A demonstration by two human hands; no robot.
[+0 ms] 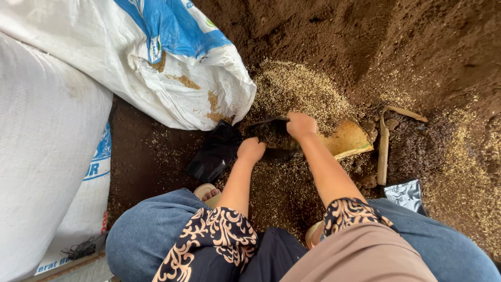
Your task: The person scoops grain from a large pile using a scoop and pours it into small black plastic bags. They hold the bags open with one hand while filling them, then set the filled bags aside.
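Brown soil (334, 36) covers the ground, strewn with pale rice husks (297, 89) around the hands. Left hand (251, 150) is clenched on the rim of a small black plastic bag (215, 152), holding its mouth open; right hand (300, 125) is closed on the far rim. Dark soil shows inside. Beside the right hand lies a yellowish scoop (347, 140), and a curved wooden handle (383, 151) sits farther right. Two big white sacks (78, 62) crowd the left edge, the nearer one spilling husks; open ground stretches right.
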